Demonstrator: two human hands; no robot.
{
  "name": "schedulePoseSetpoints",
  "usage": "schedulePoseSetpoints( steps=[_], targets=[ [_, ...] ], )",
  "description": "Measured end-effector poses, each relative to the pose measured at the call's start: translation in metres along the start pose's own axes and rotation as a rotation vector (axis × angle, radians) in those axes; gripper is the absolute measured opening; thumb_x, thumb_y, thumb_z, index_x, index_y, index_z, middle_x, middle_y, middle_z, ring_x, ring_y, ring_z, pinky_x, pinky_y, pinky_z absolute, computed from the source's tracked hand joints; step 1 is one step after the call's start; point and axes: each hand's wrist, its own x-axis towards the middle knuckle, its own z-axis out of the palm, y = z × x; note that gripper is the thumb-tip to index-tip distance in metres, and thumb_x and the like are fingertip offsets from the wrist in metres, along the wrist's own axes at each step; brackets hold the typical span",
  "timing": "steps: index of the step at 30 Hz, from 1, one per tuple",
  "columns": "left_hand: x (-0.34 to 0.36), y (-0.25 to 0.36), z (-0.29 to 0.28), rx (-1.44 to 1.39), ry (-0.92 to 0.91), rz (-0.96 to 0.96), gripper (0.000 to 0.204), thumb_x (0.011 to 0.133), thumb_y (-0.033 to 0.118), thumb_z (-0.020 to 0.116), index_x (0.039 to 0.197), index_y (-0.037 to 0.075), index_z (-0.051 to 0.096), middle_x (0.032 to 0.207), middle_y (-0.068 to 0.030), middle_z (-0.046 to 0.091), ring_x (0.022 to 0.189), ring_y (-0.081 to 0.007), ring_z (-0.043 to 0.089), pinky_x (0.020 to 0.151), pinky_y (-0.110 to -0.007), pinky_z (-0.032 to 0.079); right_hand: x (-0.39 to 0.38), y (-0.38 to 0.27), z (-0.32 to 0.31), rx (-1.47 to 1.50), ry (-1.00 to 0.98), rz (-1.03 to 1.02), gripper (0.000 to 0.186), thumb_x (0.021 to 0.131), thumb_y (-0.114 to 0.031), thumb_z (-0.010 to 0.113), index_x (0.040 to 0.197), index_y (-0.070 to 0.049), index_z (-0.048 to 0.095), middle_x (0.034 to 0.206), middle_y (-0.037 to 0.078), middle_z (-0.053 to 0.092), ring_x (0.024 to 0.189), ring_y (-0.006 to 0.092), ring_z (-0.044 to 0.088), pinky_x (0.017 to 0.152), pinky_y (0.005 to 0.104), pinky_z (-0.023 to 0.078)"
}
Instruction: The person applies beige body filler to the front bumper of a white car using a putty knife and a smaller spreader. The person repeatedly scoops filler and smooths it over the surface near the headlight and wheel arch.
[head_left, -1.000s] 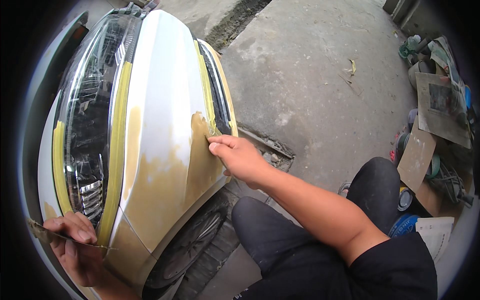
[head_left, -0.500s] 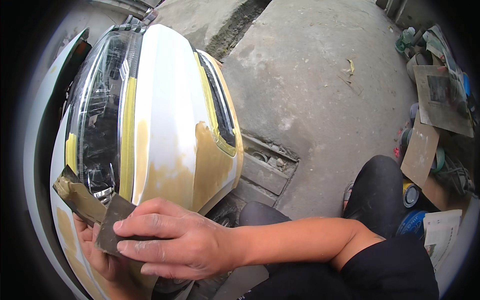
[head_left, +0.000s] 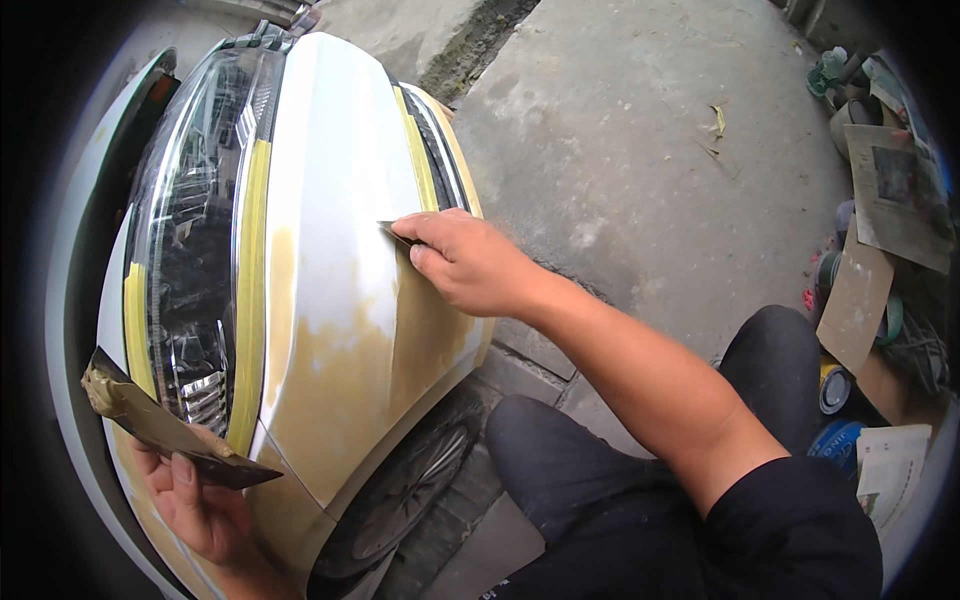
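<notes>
A white car corner panel carries tan filler patches, with yellow masking tape along the clear headlamp and along a dark trim slot. My right hand is closed on a thin dark spreader, held against the panel beside the right tape strip, over a filler patch's upper part. At the lower left, my left hand grips a dark, flat plate with a lump of greenish-tan paste on it, in front of the headlamp's lower end. Some of its fingers are hidden under the plate.
A wheel lies below the panel, near my bent knees. The cracked concrete floor has a recessed channel. Along the right are cardboard, cans, newspaper and assorted clutter. A separate panel edge stands at far left.
Half a second ago my right hand held the spreader at the plate; it has moved up and right onto the panel, higher than a second ago. My left hand still holds the plate.
</notes>
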Motion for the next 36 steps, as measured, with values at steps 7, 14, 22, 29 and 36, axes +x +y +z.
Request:
schedulePoseSetpoints(
  steps=[7,14,22,29,36],
  targets=[
    [0.002,0.001,0.004,0.043,-0.011,0.013,0.056,0.100,0.011,0.057,0.149,-0.007,0.035,0.101,-0.0211,0.063,0.089,-0.0241,0.061,0.082,-0.032,0.050,-0.067,-0.036,0.044,-0.108,0.175,-0.093,0.034,0.095,-0.007,0.060,0.127,0.001,0.067,0.131,0.018,0.069,0.119,0.0395,0.063,0.101,0.0502,0.051],
    [0.002,0.002,0.005,0.088,-0.023,0.044,0.057,0.100,0.012,0.058,0.149,-0.008,0.035,0.096,-0.0201,0.062,0.087,-0.0234,0.059,0.080,-0.032,0.049,-0.028,-0.011,0.001,-0.013,0.093,0.035,0.035,0.098,-0.009,0.060,0.131,0.001,0.066,0.134,0.019,0.068,0.127,0.0356,0.061,0.111,0.0445,0.046],
    [0.002,0.003,0.004,0.089,0.004,0.023,0.056,0.100,0.012,0.058,0.148,-0.007,0.036,0.097,-0.0205,0.061,0.087,-0.0232,0.059,0.081,-0.031,0.048,-0.082,-0.050,0.049,-0.146,0.096,-0.089,0.036,0.093,-0.008,0.063,0.128,0.001,0.065,0.134,0.016,0.067,0.125,0.0358,0.061,0.098,0.0483,0.052],
    [0.003,0.003,-0.002,0.055,-0.084,0.018,0.055,0.101,0.013,0.058,0.148,-0.006,0.035,0.101,-0.0214,0.061,0.089,-0.0232,0.059,0.082,-0.033,0.048,-0.029,0.000,-0.001,-0.076,0.110,-0.061,0.037,0.098,-0.011,0.059,0.134,0.000,0.065,0.135,0.018,0.068,0.128,0.0361,0.061,0.109,0.0454,0.047],
    [0.004,0.002,-0.002,0.074,-0.028,0.044,0.053,0.102,0.011,0.056,0.148,-0.006,0.036,0.101,-0.0213,0.061,0.089,-0.0232,0.060,0.083,-0.033,0.049,-0.029,-0.009,0.006,0.033,-0.011,-0.004,0.034,0.100,-0.013,0.060,0.130,0.001,0.067,0.130,0.020,0.070,0.122,0.0364,0.064,0.106,0.0446,0.050]
  ],
)
